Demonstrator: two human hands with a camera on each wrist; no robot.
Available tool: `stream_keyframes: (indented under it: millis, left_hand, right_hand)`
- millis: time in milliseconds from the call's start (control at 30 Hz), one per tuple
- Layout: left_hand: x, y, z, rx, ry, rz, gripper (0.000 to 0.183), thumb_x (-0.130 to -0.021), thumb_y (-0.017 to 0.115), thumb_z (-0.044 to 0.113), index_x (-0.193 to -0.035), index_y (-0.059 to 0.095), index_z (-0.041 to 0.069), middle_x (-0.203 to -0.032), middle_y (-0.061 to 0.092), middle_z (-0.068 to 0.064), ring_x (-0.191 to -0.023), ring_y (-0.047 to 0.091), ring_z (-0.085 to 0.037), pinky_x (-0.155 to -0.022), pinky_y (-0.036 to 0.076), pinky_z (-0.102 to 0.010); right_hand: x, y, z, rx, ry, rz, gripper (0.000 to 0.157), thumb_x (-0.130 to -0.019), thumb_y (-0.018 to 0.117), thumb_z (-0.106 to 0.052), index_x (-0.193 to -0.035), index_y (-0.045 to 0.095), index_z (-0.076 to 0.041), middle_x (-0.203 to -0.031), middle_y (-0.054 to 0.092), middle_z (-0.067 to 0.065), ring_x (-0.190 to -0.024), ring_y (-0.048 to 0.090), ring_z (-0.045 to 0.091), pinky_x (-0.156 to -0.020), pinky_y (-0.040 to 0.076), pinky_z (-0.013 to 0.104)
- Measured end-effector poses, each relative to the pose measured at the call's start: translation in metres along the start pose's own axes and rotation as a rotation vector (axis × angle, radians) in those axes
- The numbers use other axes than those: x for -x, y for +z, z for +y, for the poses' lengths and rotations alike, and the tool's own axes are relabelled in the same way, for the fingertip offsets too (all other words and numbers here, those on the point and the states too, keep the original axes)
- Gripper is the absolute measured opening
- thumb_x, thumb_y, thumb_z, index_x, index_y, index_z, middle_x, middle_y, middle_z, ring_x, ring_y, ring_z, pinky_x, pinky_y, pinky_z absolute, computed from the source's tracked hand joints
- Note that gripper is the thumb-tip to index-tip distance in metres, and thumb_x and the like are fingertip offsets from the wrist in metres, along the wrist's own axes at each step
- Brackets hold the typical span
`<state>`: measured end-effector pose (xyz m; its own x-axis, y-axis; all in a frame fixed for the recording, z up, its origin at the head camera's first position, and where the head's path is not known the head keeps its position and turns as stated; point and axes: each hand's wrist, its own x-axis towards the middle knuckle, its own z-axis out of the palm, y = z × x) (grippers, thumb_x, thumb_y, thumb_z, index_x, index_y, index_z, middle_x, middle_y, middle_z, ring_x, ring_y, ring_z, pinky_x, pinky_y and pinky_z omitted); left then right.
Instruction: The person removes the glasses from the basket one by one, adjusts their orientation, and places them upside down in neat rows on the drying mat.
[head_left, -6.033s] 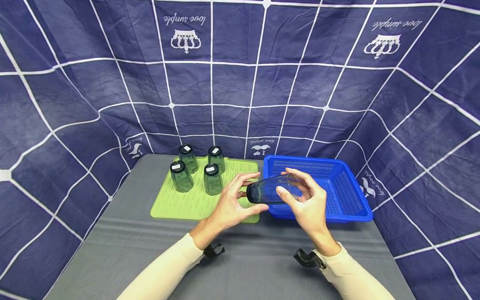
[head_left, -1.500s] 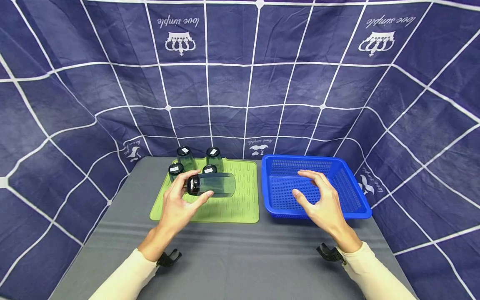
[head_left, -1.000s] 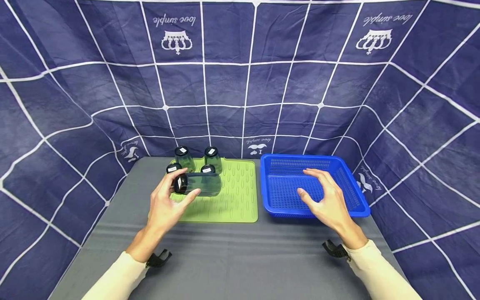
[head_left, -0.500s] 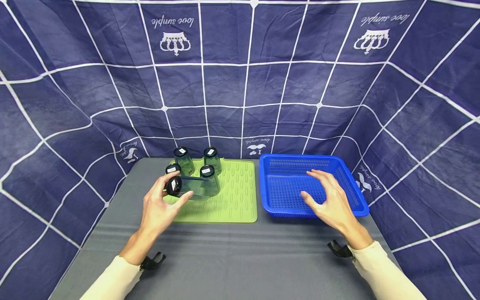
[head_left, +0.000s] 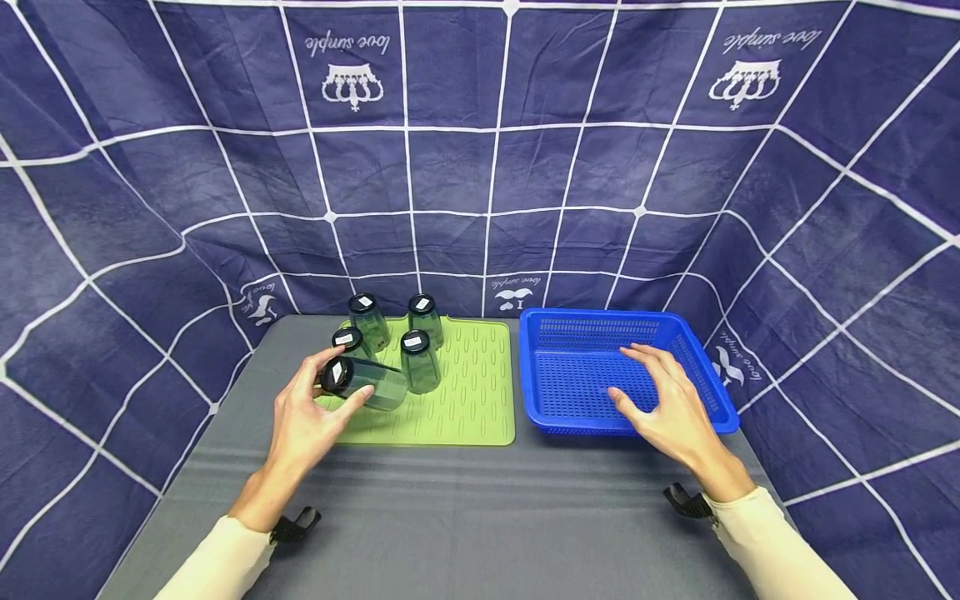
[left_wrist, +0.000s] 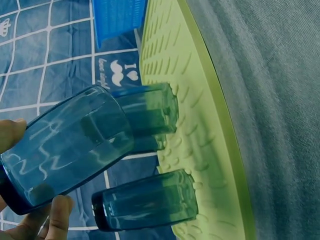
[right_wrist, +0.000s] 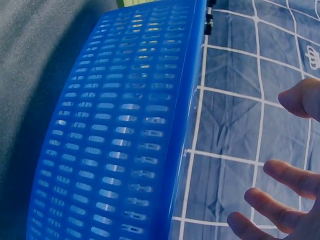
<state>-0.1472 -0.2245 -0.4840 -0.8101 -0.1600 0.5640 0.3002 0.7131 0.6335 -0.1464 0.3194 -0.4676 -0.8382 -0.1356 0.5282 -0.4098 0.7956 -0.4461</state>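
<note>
My left hand [head_left: 303,417] grips a tinted drinking glass [head_left: 378,385] near its dark base. The glass is tilted, base up toward the hand and mouth pointing right and down, over the left part of a green drying mat [head_left: 472,400]. In the left wrist view the held glass [left_wrist: 75,145] hangs apart from the mat's ridged surface. Several like glasses stand upside down on the mat, among them a front right glass [head_left: 420,367] and a back right glass [head_left: 425,321]. My right hand [head_left: 671,412], fingers spread and holding nothing, hovers over the blue plastic basket [head_left: 528,375].
The perforated basket sits just right of the mat, with no glass visible inside. Both lie on a grey cloth-covered table [head_left: 480,508]. A dark blue curtain with white grid lines [head_left: 450,167] closes off the back and both sides.
Six seconds ago both hands held the glass near the basket. Since then the right hand let go, and the left carried the glass leftward over the mat, lately lowering and tipping its mouth down.
</note>
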Motion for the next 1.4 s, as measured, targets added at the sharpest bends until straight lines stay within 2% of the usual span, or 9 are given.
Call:
stream_keyframes:
  millis: [167, 267, 500, 800, 967, 1200, 1300, 1400]
  left_hand:
    - [-0.001, -0.002, -0.006, 0.000, -0.006, 0.004, 0.079, -0.084, 0.107, 0.022, -0.155, 0.071, 0.020, -0.130, 0.084, -0.011, -0.107, 0.071, -0.008, -0.089, 0.050, -0.006]
    - [-0.001, -0.003, -0.010, -0.004, 0.005, 0.012, 0.077, -0.083, 0.108, 0.021, -0.151, 0.072, 0.016, -0.126, 0.085, -0.012, -0.101, 0.071, -0.007, -0.087, 0.050, -0.004]
    - [-0.001, -0.003, -0.020, -0.050, 0.043, 0.025, 0.074, -0.080, 0.108, 0.016, -0.145, 0.074, 0.012, -0.129, 0.084, -0.014, -0.096, 0.073, -0.015, -0.083, 0.049, -0.001]
    - [0.003, -0.003, -0.031, -0.088, 0.064, 0.032, 0.070, -0.078, 0.109, 0.017, -0.140, 0.076, 0.011, -0.116, 0.083, -0.020, -0.092, 0.080, -0.037, -0.081, 0.052, -0.007]
    - [0.004, -0.004, -0.036, -0.103, 0.066, 0.032, 0.070, -0.078, 0.110, 0.017, -0.140, 0.077, 0.013, -0.113, 0.082, -0.020, -0.091, 0.079, -0.038, -0.080, 0.051, -0.009]
    - [0.005, -0.003, -0.041, -0.120, 0.054, 0.020, 0.070, -0.079, 0.109, 0.017, -0.141, 0.078, 0.013, -0.112, 0.081, -0.022, -0.094, 0.078, -0.038, -0.083, 0.040, -0.001]
    - [0.005, -0.003, -0.042, -0.139, 0.050, 0.015, 0.069, -0.079, 0.109, 0.016, -0.141, 0.078, 0.013, -0.112, 0.081, -0.023, -0.093, 0.077, -0.038, -0.083, 0.046, -0.011]
    - [0.005, -0.002, -0.044, -0.157, 0.053, 0.011, 0.068, -0.079, 0.108, 0.016, -0.140, 0.078, 0.012, -0.111, 0.080, -0.024, -0.091, 0.077, -0.039, -0.083, 0.056, -0.034]
  right_hand:
    - [0.001, -0.001, 0.004, 0.011, 0.004, -0.001, 0.070, -0.094, 0.094, -0.029, -0.157, 0.070, -0.011, -0.163, 0.065, 0.021, -0.151, 0.059, 0.052, -0.118, 0.048, 0.074]
    - [0.001, -0.002, 0.007, 0.015, -0.001, 0.001, 0.070, -0.094, 0.094, -0.029, -0.157, 0.070, -0.011, -0.163, 0.065, 0.022, -0.150, 0.059, 0.052, -0.118, 0.047, 0.074]
    - [0.002, -0.004, 0.013, 0.028, -0.005, 0.003, 0.072, -0.092, 0.095, -0.028, -0.157, 0.071, -0.011, -0.162, 0.066, 0.022, -0.148, 0.060, 0.053, -0.117, 0.048, 0.073]
    - [0.005, -0.006, 0.017, 0.041, -0.004, -0.007, 0.072, -0.092, 0.095, -0.031, -0.158, 0.070, -0.012, -0.162, 0.065, 0.022, -0.146, 0.060, 0.055, -0.115, 0.048, 0.075]
    - [0.006, -0.008, 0.020, 0.064, -0.001, -0.014, 0.074, -0.092, 0.095, -0.033, -0.158, 0.070, -0.013, -0.164, 0.064, 0.021, -0.146, 0.060, 0.054, -0.114, 0.049, 0.075]
    - [0.007, -0.010, 0.023, 0.095, -0.020, -0.019, 0.077, -0.090, 0.096, -0.032, -0.159, 0.069, -0.011, -0.165, 0.063, 0.025, -0.149, 0.058, 0.056, -0.116, 0.047, 0.077]
    - [0.008, -0.010, 0.024, 0.110, -0.021, -0.029, 0.078, -0.090, 0.096, -0.034, -0.160, 0.068, -0.012, -0.167, 0.062, 0.025, -0.150, 0.057, 0.057, -0.117, 0.047, 0.077]
    - [0.009, -0.010, 0.025, 0.122, -0.023, -0.040, 0.080, -0.091, 0.095, -0.037, -0.162, 0.066, -0.014, -0.168, 0.060, 0.025, -0.152, 0.056, 0.058, -0.118, 0.046, 0.078]
